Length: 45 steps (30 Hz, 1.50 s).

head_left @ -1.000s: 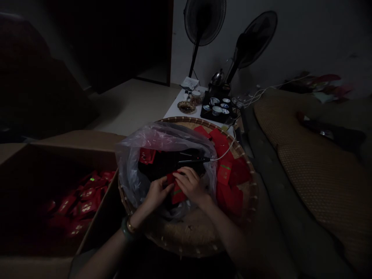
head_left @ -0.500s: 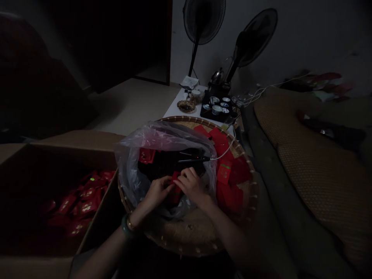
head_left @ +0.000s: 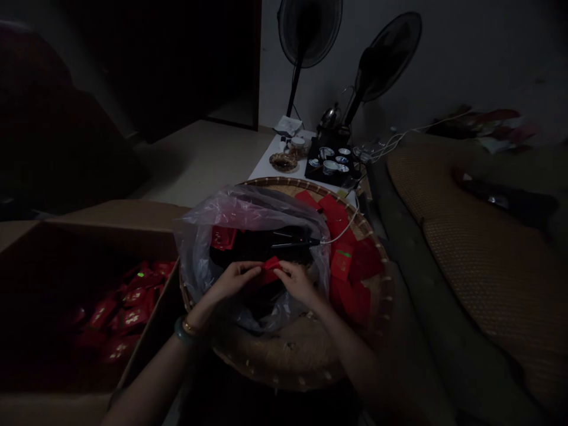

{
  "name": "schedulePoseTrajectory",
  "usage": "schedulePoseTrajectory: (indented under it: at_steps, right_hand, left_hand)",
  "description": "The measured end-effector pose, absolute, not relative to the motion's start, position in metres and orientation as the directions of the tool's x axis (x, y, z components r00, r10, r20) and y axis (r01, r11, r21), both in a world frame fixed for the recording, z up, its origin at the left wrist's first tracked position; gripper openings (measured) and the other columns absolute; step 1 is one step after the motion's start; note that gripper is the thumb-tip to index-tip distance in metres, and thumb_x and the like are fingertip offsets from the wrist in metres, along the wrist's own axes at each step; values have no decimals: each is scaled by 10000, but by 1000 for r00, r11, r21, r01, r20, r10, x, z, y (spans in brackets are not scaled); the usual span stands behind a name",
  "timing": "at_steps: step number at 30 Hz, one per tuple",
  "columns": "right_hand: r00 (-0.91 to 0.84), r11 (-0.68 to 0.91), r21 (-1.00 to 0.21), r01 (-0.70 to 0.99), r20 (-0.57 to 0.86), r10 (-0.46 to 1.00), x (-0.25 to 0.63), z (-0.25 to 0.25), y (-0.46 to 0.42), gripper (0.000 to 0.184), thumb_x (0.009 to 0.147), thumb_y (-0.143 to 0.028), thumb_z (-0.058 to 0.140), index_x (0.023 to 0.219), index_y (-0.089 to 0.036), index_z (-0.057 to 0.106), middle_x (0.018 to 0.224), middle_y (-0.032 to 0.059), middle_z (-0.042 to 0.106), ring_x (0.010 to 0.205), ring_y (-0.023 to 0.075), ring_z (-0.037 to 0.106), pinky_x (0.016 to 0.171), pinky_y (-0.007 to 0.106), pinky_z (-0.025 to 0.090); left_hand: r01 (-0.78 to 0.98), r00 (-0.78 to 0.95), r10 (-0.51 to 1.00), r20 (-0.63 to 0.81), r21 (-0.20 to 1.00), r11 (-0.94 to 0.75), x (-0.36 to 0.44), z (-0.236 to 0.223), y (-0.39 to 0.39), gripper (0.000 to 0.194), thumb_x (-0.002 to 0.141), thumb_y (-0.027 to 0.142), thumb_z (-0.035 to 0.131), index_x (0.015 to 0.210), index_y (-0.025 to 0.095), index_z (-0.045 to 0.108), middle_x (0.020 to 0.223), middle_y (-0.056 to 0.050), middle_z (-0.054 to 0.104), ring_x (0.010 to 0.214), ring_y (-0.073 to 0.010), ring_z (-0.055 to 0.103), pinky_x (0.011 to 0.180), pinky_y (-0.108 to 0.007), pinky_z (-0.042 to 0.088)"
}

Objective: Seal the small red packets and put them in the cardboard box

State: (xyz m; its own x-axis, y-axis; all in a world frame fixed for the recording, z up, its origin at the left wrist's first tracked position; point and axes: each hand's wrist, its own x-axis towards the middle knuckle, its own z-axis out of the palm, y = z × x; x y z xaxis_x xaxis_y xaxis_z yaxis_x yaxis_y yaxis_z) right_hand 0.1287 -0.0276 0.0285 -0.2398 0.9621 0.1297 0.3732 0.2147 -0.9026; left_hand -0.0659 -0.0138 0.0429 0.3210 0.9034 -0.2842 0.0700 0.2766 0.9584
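Between my two hands is a small red packet (head_left: 268, 272), held over the mouth of a clear plastic bag (head_left: 195, 260). My left hand (head_left: 236, 278) pinches its left end, and my right hand (head_left: 296, 280) grips its right end. Dark contents fill the bag, too dim to make out. Just beyond my hands a black tong-shaped tool (head_left: 295, 242) with a white cord and a small red light lies across the bag. The bag sits in a round woven bamboo tray (head_left: 288, 355). Flat red packets (head_left: 341, 263) lie along the tray's right side.
On the left stands a cardboard box (head_left: 146, 349) with many filled red packets (head_left: 133, 299). Behind the tray, a white table (head_left: 261, 171) bears a black tea tray (head_left: 319, 174) with cups. Two fans stand farther back. A woven mat (head_left: 479, 254) covers the seat at right.
My hands have drawn slightly apart and tilted the red packet, which now lies more crosswise between them. The tool, bag and tray look unmoved.
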Motion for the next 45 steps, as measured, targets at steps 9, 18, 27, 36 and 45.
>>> schedulePoseTrajectory:
  at_steps: [9,18,27,36,45]
  right_hand:
    - [-255,6,-988,155,-34,966,136,20,-36,225,747,-389,580,805,-206,697,734,-13,681,751,190,607,742,329,468]
    - [-345,-277,-944,-182,-203,916,128,16,-49,344,670,-419,681,904,-169,663,812,20,687,743,164,622,729,300,468]
    - [-313,-528,-779,-338,-437,844,129,8,-50,358,692,-466,672,821,-133,646,695,10,658,579,111,557,507,209,390]
    - [-444,-567,-689,-451,-378,812,127,8,-51,393,705,-489,659,918,-160,648,876,25,685,842,158,598,822,298,413]
    - [-580,-583,-765,-272,-353,734,127,32,-50,610,779,-685,397,1041,-178,612,1122,99,620,1142,225,490,984,413,297]
  left_hand:
    - [94,-154,976,151,986,-138,-70,44,19,526,633,269,714,1142,198,602,1314,-59,516,1266,-223,391,1069,-299,245]
    - [351,184,979,-93,936,23,-58,32,-21,276,768,377,544,651,176,694,582,8,637,548,-155,546,527,-218,379]
    - [315,216,975,-57,949,-14,-63,30,-28,277,733,303,605,983,206,675,822,-26,697,727,-180,618,675,-240,451]
    - [659,389,911,138,649,-380,-74,43,-35,517,735,299,634,1228,191,521,1212,-100,569,1062,-260,488,922,-417,391]
    - [693,544,822,169,461,-554,-47,31,-42,489,685,99,622,1155,198,531,1099,-50,619,976,-234,492,850,-358,446]
